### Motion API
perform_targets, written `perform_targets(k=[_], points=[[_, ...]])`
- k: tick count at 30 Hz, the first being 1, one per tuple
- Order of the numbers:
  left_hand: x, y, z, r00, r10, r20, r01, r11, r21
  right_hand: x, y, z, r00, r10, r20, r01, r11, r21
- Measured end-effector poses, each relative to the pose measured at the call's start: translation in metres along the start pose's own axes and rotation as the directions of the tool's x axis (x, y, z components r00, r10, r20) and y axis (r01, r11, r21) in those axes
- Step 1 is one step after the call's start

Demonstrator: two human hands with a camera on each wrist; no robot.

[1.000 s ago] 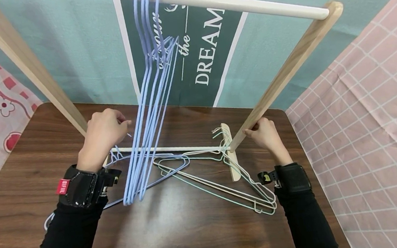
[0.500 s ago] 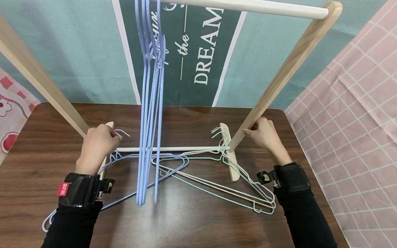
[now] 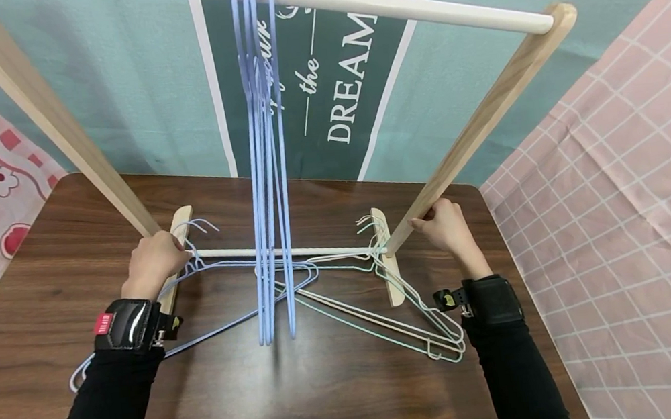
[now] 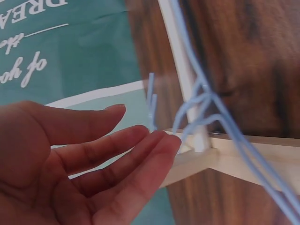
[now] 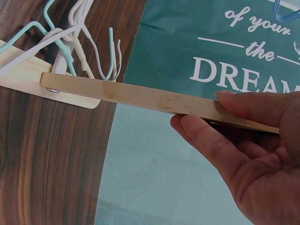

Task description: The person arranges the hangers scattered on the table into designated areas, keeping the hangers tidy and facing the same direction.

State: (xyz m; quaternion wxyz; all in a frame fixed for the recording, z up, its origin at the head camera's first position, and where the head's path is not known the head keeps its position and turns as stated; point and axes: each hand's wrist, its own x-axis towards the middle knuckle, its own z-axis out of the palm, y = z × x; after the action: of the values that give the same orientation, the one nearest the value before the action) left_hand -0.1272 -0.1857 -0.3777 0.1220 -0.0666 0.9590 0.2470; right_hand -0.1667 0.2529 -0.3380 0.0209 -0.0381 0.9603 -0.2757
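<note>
My left hand [image 3: 157,259] is beside the lower end of the rack's left wooden post [image 3: 60,121]. In the left wrist view its fingers [image 4: 140,173] are loosely bent with nothing between them, close to the hooks of blue hangers [image 4: 213,96] that lie over the lower rod. My right hand [image 3: 449,231] pinches the rack's right wooden post [image 5: 140,97] between thumb and fingers, low down near the foot. Several blue hangers [image 3: 255,177] hang bunched from the white top rod [image 3: 401,9], left of its middle.
White and pale green hangers [image 3: 383,323] lie on the brown table [image 3: 353,396] at right, hooks by the right foot [image 3: 394,288]. The white lower rod [image 3: 327,251] joins both feet. Behind hangs a teal cloth [image 3: 148,86]; a pink checked cloth [image 3: 629,174] stands at right.
The hanging blue hangers have swung from a slant to nearly straight. My left hand has moved left and down, away from them to the left post. My right hand stays on its post.
</note>
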Motion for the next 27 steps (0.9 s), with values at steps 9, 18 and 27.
perform_targets(k=[9,18,27], points=[[0.004,-0.013,0.012,0.998,-0.05,-0.03,0.049,0.999,-0.019,0.0,0.001,0.0,1.0,0.002,0.0,-0.002,1.0,0.002],[0.008,-0.023,0.021,0.994,-0.095,0.049,0.097,0.995,-0.024,0.0,0.001,0.0,1.0,0.0,0.003,0.0,1.0,0.002],[0.011,-0.029,0.027,0.993,-0.107,0.042,0.108,0.994,-0.02,0.0,0.0,0.0,1.0,0.001,0.002,-0.001,1.0,-0.003]])
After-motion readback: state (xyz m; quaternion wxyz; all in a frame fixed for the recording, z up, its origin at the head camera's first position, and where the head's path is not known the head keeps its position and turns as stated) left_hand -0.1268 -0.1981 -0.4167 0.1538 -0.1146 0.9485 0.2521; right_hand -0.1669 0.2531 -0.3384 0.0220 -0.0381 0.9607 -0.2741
